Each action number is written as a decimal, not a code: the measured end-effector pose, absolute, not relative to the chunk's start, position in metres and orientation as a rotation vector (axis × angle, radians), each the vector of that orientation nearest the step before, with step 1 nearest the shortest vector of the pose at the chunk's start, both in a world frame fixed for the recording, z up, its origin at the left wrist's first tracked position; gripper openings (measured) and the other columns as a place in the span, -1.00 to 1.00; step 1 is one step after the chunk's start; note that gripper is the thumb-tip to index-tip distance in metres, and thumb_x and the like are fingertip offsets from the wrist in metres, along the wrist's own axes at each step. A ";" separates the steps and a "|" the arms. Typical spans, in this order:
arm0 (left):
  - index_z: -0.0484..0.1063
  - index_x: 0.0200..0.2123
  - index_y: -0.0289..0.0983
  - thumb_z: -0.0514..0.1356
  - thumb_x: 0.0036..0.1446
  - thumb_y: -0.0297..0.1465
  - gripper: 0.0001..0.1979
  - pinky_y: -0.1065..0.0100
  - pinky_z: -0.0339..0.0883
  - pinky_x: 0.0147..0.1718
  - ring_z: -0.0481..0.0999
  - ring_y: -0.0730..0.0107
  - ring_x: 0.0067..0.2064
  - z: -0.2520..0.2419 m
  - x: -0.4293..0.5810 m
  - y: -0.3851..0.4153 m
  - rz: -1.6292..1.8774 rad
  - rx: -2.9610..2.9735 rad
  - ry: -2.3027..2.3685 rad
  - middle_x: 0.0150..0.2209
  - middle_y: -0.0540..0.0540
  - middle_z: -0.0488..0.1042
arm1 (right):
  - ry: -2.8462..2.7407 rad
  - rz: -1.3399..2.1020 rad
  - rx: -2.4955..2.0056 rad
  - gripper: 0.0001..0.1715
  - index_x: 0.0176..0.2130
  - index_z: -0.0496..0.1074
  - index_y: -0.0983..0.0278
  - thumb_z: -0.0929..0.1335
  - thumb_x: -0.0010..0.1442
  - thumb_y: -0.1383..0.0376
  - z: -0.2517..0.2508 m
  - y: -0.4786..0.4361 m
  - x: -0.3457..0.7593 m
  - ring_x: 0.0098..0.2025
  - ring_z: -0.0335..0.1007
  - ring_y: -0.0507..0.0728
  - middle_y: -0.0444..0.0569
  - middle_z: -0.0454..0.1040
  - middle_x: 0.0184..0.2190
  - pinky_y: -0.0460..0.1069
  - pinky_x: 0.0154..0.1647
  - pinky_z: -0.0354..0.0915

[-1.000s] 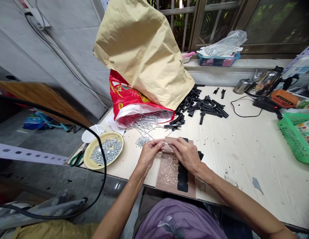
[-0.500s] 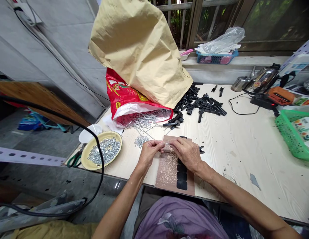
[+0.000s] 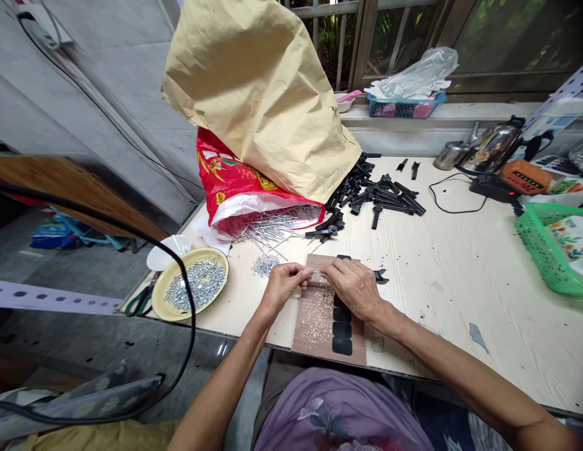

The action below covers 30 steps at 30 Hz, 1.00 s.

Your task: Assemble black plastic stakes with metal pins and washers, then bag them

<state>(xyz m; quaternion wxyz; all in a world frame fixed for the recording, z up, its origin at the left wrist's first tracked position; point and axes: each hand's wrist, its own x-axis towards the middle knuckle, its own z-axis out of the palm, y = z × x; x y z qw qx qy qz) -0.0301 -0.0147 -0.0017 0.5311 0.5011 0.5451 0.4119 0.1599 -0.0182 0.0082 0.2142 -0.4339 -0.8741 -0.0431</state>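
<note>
My left hand (image 3: 286, 285) is closed in a pinch over the brown board (image 3: 310, 326), its fingertips close to those of my right hand (image 3: 355, 287). A thin silvery metal rod (image 3: 316, 273) shows in the small gap between them. My right fingers are closed at its right end; what my left fingertips pinch is too small to make out. A black forked plastic piece (image 3: 380, 276) shows just right of my right hand; whether that hand touches it is hidden. A column of black square pads (image 3: 342, 330) lies on the board, beside scattered pale crumbs.
A yellow plate (image 3: 158, 304) of small metal pieces stands left, near a loose pile (image 3: 266, 265) of them. Behind are a red bag (image 3: 220, 163) spilling metal rods and black plastic parts (image 3: 385, 197). A black cable (image 3: 190, 294) arcs at left. A green basket (image 3: 531, 250) sits right.
The gap between my fingertips has widened slightly, my right hand shifting a little to the right of my left. The view has moved slightly; the table's things are otherwise unchanged.
</note>
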 end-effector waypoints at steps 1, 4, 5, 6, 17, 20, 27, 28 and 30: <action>0.53 -0.49 -0.34 0.31 -0.10 -0.18 -0.71 0.44 0.23 -0.52 0.36 0.48 -0.58 -0.002 -0.030 -0.014 0.983 1.193 1.302 -0.65 0.00 0.42 | -2.421 -0.099 -1.214 -0.78 -0.32 0.41 0.26 0.22 0.30 0.32 0.008 -0.018 0.160 -0.31 0.28 0.07 -0.06 0.43 -0.39 -0.04 -0.33 0.05; 0.52 -0.51 -0.34 0.31 -0.11 -0.17 -0.70 0.45 0.23 -0.55 0.35 0.49 -0.59 -0.001 -0.028 -0.014 0.958 1.158 1.269 -0.63 -0.01 0.42 | -2.419 -0.064 -1.222 -0.79 -0.28 0.41 0.26 0.22 0.30 0.30 0.008 -0.017 0.162 -0.31 0.29 0.06 -0.05 0.44 -0.33 -0.05 -0.35 0.05; 0.51 -0.52 -0.34 0.32 -0.11 -0.17 -0.69 0.45 0.23 -0.56 0.34 0.51 -0.60 0.000 -0.027 -0.014 0.945 1.146 1.252 -0.62 -0.01 0.43 | -2.435 -0.071 -1.206 -0.79 -0.27 0.41 0.26 0.21 0.30 0.31 0.008 -0.017 0.162 -0.31 0.29 0.05 -0.05 0.43 -0.32 -0.05 -0.36 0.05; 0.50 -0.54 -0.34 0.33 -0.12 -0.17 -0.69 0.46 0.23 -0.56 0.34 0.52 -0.60 0.001 -0.027 -0.014 0.935 1.135 1.238 -0.62 -0.02 0.43 | -2.454 -0.082 -1.188 -0.78 -0.28 0.41 0.25 0.20 0.31 0.32 0.008 -0.017 0.163 -0.31 0.29 0.05 -0.06 0.43 -0.33 -0.06 -0.36 0.05; 0.49 -0.55 -0.37 0.35 -0.15 -0.19 -0.68 0.48 0.25 -0.60 0.33 0.57 -0.61 -0.006 -0.029 -0.009 0.805 1.033 1.138 -0.56 -0.07 0.47 | -2.519 0.137 -1.123 -0.72 -0.23 0.42 0.25 0.16 0.32 0.35 0.002 -0.015 0.170 -0.40 0.24 0.01 -0.06 0.35 -0.35 -0.09 -0.49 0.07; 0.51 -0.53 -0.39 0.37 -0.17 -0.19 -0.67 0.47 0.26 -0.60 0.33 0.57 -0.61 -0.007 -0.023 -0.009 0.779 0.987 1.138 -0.57 -0.07 0.45 | -2.453 0.286 -1.138 -0.74 -0.18 0.41 0.27 0.17 0.33 0.29 -0.001 -0.016 0.178 -0.36 0.29 0.02 -0.05 0.38 -0.34 -0.10 -0.43 0.17; 0.45 -0.01 -0.30 0.27 -0.03 -0.18 -0.49 0.43 0.22 -0.54 0.31 0.50 -0.57 -0.015 -0.001 -0.018 0.976 1.214 1.395 -0.54 0.01 0.42 | -2.349 0.225 -1.373 -0.70 -0.21 0.46 0.22 0.19 0.32 0.20 -0.001 0.017 0.228 -0.33 0.30 0.01 -0.06 0.39 -0.28 -0.13 -0.50 0.10; 0.46 -0.03 -0.28 0.26 -0.01 -0.19 -0.52 0.41 0.26 -0.47 0.35 0.46 -0.51 -0.017 0.001 -0.020 1.032 1.299 1.451 -0.47 -0.03 0.47 | -2.369 0.181 -1.384 -0.70 -0.22 0.47 0.22 0.19 0.32 0.20 -0.003 0.024 0.234 -0.33 0.30 0.01 -0.06 0.39 -0.30 -0.13 -0.50 0.08; 0.47 -0.04 -0.24 0.23 0.04 -0.21 -0.59 0.36 0.29 -0.33 0.42 0.38 -0.39 -0.022 0.005 -0.025 1.106 1.457 1.526 -0.31 -0.10 0.52 | -2.400 0.109 -1.374 -0.71 -0.24 0.47 0.24 0.20 0.32 0.23 -0.012 0.033 0.241 -0.30 0.28 0.03 -0.06 0.40 -0.33 -0.12 -0.49 0.06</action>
